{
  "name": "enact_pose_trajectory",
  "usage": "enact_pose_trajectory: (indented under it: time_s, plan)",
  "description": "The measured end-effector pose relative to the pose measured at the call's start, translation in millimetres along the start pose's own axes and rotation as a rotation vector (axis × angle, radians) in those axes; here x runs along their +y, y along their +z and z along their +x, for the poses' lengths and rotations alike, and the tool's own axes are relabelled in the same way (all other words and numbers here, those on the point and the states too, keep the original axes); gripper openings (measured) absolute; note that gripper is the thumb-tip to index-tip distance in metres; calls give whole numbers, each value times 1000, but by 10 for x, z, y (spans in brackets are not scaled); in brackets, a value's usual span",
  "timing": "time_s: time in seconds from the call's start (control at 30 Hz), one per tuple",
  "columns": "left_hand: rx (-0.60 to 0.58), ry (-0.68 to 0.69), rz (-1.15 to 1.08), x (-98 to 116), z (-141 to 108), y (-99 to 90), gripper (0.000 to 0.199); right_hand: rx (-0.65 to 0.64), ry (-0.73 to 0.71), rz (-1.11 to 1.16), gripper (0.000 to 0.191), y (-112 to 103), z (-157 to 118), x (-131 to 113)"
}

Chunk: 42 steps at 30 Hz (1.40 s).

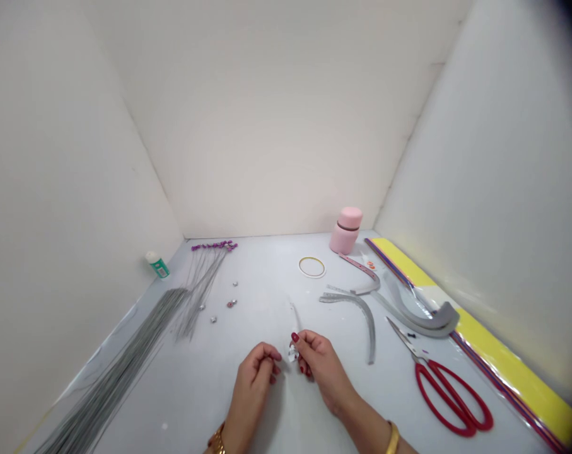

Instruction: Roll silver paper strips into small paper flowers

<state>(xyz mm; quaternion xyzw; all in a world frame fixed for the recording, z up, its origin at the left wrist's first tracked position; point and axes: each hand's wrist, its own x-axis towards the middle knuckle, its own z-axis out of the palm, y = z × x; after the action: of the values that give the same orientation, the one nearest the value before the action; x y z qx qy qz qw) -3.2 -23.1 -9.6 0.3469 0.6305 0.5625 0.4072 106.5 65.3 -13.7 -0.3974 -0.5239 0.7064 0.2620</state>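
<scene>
In the lower middle, my right hand pinches a small silvery-white folded paper strip between thumb and fingers. A thin, pale tail of it seems to run up past the fingertips. Just left of it is my left hand, its thumb and fingers curled together near the strip. Whatever those fingertips hold, if anything, is too small to see. Beyond my left hand lie several small silver folded pieces, and to the right are loose grey paper strips.
Grey wires lie at left, some with purple tips. A glue bottle leans by the left wall. Right are a tape roll, pink flask, red-handled scissors and a yellow paper pack. White walls surround the table.
</scene>
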Motion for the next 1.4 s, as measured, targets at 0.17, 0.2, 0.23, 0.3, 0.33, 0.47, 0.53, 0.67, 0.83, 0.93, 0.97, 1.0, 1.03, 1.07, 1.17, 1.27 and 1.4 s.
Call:
enact_pose_trajectory:
  time_s: [0.17,0.2,0.23,0.3,0.33,0.47,0.53,0.67,0.83,0.93,0.97,1.0,1.03,1.07,1.17,1.27,1.4]
  plan:
    - [51,51,-49,51,-16,-45,18,15,5,-7,34,7,8,6]
    - [46,51,-49,56,-20,-38,19,16,5,-9,34,9,8,8]
    - [41,48,-45,57,-23,-26,19,15,3,-10,34,10,9,9]
    - [31,35,-29,48,-26,3,18,10,-5,-11,34,13,7,13]
    - [24,25,-19,39,-26,18,16,7,-11,-11,33,14,5,15]
    - [-30,-8,28,-9,-13,64,20,-8,-26,-12,32,17,-15,23]
    - [-48,-14,59,-31,-4,76,23,-18,-32,-11,32,20,-28,26]
    - [-57,-21,131,-68,7,78,27,-29,-47,-10,32,26,-42,37]
    - [-57,10,222,-77,-3,65,27,-16,-66,-8,32,31,-35,65]
    - [-83,53,257,-44,-21,67,27,7,-94,-3,31,29,-28,60]
    - [-90,65,266,-31,-28,70,27,17,-104,0,31,27,-27,55]
    - [-94,76,274,-18,-36,74,28,21,-113,2,31,25,-28,48]
    - [-93,85,282,-6,-45,77,29,16,-118,1,32,24,-30,42]
    - [-89,91,289,4,-53,81,29,0,-118,-4,33,22,-33,38]
    - [-64,100,302,25,-76,89,30,-74,-103,-30,35,20,-42,43]
    - [-52,97,291,37,-83,93,32,-102,-93,-43,35,18,-43,63]
    - [-53,95,236,46,-68,88,29,-92,-93,-37,32,17,-39,77]
